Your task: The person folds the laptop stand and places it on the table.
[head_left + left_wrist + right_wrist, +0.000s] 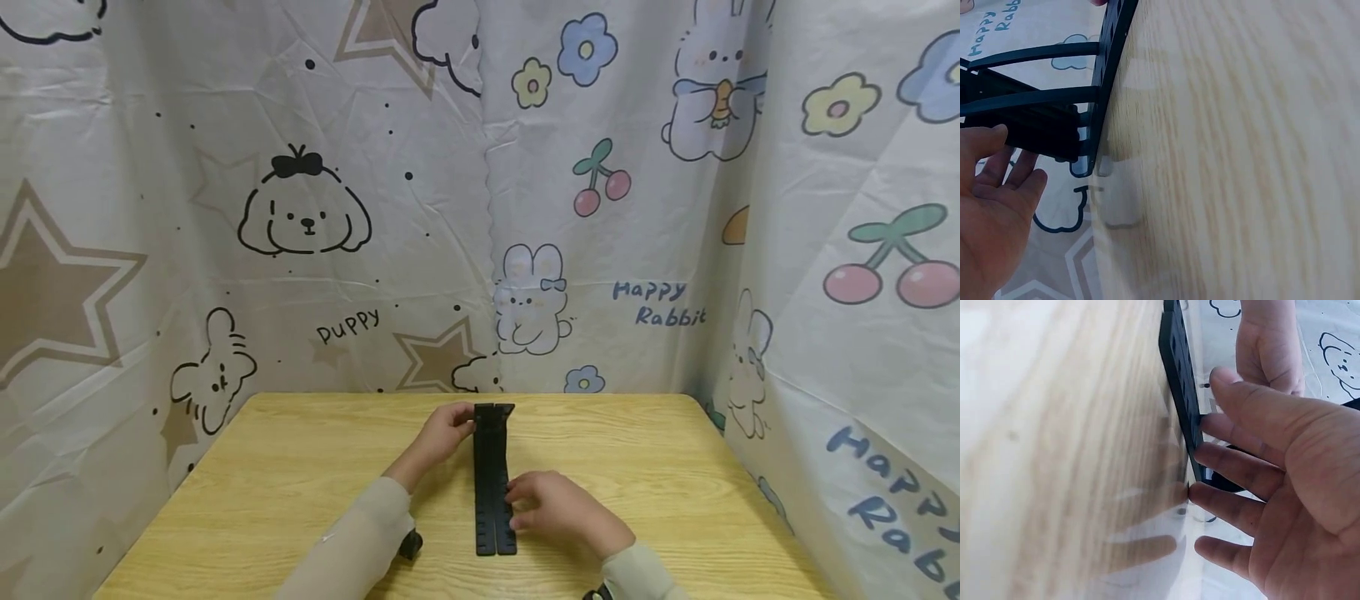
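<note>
A black folding stand (491,483) with notched base rails stands on the table, its upper part raised at the far end. My left hand (442,433) pinches the edge of that raised part. In the left wrist view, the thumb of the left hand (994,206) lies on one side of the dark panel (1029,125) and its fingers on the other. My right hand (555,508) is beside the base on the right. In the right wrist view, the right hand's fingers (1241,469) reach loosely extended to the edge of the base rail (1180,375).
The light wooden table (637,450) stretches around the stand on both sides. A cloth curtain (420,217) printed with cartoon animals, stars and flowers hangs behind it and along its sides.
</note>
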`<state>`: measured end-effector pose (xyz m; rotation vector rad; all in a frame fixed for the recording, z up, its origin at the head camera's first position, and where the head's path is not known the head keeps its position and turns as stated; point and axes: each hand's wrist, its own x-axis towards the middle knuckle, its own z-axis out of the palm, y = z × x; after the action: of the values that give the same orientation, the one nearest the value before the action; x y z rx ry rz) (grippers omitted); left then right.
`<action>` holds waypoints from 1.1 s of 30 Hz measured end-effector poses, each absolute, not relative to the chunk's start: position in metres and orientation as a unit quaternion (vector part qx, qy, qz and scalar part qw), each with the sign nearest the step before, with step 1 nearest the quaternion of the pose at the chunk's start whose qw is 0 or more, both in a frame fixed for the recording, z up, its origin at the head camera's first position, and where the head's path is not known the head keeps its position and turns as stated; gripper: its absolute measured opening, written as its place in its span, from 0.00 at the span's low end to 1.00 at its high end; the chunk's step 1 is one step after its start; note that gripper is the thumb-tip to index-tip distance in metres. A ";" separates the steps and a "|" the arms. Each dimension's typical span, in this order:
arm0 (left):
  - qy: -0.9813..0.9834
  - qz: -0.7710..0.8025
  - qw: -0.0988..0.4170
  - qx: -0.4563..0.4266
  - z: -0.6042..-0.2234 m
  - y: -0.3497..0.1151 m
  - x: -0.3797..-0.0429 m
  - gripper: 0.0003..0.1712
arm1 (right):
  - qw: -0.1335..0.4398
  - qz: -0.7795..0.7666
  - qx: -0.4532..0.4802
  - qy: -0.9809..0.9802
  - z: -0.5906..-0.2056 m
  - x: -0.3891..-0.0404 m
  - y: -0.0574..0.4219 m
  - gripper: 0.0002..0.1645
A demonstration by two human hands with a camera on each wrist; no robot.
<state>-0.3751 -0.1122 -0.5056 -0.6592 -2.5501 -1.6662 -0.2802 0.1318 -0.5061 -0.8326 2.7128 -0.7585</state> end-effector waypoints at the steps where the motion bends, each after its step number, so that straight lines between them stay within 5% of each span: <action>1: -0.820 -0.531 0.014 -0.213 -0.505 -0.113 -0.374 0.10 | 0.104 -0.261 -0.283 0.917 -0.505 -0.281 0.133 0.21; 17: -0.831 -0.520 0.042 -0.193 -0.497 -0.124 -0.360 0.25 | 0.042 -0.336 -0.271 0.901 -0.510 -0.308 0.153 0.22; 33: -0.845 -0.495 0.043 -0.198 -0.505 -0.132 -0.348 0.16 | -0.054 -0.417 -0.204 0.884 -0.506 -0.335 0.145 0.17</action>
<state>-0.3478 -0.1325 -0.5046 -0.6043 -2.5850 -1.5132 -0.3352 0.1454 -0.5064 -0.6650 2.8772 -1.3569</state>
